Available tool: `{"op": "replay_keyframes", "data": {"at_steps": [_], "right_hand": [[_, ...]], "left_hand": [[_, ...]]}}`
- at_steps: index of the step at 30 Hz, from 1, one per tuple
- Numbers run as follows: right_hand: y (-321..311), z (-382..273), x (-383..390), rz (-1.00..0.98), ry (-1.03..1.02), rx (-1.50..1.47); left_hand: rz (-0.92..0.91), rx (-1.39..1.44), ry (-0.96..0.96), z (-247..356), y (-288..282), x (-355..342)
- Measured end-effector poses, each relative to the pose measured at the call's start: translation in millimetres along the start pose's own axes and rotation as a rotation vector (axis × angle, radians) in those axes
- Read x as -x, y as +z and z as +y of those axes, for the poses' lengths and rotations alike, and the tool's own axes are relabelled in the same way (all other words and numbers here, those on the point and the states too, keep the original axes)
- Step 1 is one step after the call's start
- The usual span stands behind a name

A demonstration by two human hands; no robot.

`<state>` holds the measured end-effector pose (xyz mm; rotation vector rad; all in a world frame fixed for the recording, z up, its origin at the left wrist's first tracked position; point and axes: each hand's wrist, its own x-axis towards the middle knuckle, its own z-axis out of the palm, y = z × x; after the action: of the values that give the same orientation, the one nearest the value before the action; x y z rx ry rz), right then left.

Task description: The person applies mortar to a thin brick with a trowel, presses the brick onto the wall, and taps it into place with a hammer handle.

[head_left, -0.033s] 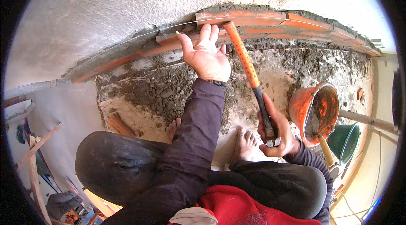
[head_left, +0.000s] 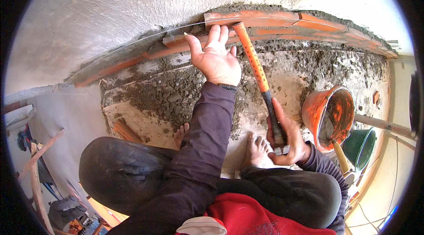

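A hammer [head_left: 259, 76] is gripped near its head by the right hand [head_left: 289, 140], its orange handle end pointed at the upper brick course [head_left: 265, 23]. The left hand [head_left: 216, 62] is held palm up, its fingertips at that course's lower edge. A white string [head_left: 176, 28] is stretched along the bricks. Mortar [head_left: 172, 98] is strewn over the floor [head_left: 282, 82]; by its right edge an orange bucket [head_left: 312, 113] and a green bucket [head_left: 353, 145] are set.
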<state>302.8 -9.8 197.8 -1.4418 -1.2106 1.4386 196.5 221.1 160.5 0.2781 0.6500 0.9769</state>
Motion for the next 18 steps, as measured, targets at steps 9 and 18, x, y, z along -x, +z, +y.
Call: {"op": "replay_keyframes", "data": {"at_steps": [9,18], "right_hand": [[-1.0,1.4,7.5,0.009,-0.014,0.058],[-5.3,6.4,9.6,0.004,-0.157,0.244]], "left_hand": [[-0.029,0.014,-0.01,2.1,-2.8,-1.7],[-0.056,0.008,-0.016,3.1,-1.4,-2.7]]}}
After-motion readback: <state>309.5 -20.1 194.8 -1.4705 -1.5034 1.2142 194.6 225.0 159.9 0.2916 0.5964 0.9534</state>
